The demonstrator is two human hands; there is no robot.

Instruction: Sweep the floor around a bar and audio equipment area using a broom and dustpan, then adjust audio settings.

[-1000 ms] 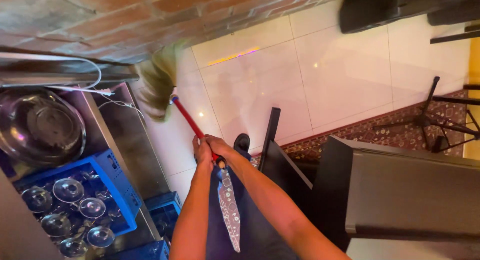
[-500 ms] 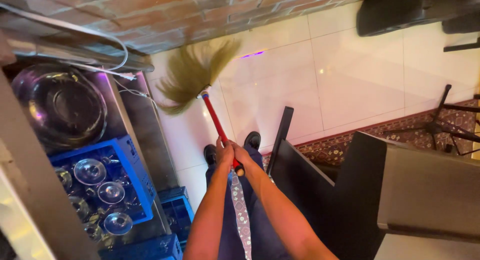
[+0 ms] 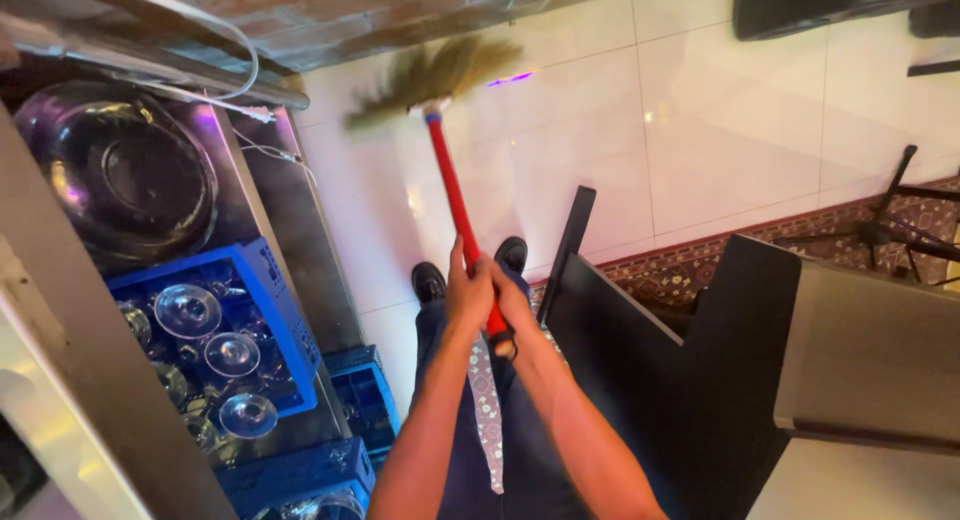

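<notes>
Both hands wrapped tight on the red broom handle (image 3: 455,195), near its top end. Left hand (image 3: 467,292) sits higher, right hand (image 3: 510,302) just below and touching it, fingers curled fully round the shaft. Broom head (image 3: 435,75), straw-coloured and fanned, is out on the white tiled floor (image 3: 720,110) close to the brick wall (image 3: 330,15), blurred. Shoes (image 3: 470,265) stand just behind the handle.

Risks, as judged:
- Head is near the steel bench (image 3: 290,220) edge and the loose white cable (image 3: 240,70) hanging there; a wide stroke left could snag the cable.
- Blue crate (image 3: 285,325) of upturned glasses (image 3: 188,310) sits just left of the arms; an elbow or handle swing that way could knock glass.
- Big metal bowl (image 3: 120,175) rests above the crate; a bump to the bench may shift it.
- Dark cabinet (image 3: 700,380) is tight on the right, its thin panel edge near the hands; handle could clip it.
- Glossy tile looks slippery; footing could go.
- Stand legs (image 3: 890,220) on the patterned rug (image 3: 700,265) are a trip point further right.

Packages, labels, signs: none readable. More blue crates (image 3: 365,400) sit lower left, plain, rectangular, gridded. No stickers or signs visible on wall or cabinet.
</notes>
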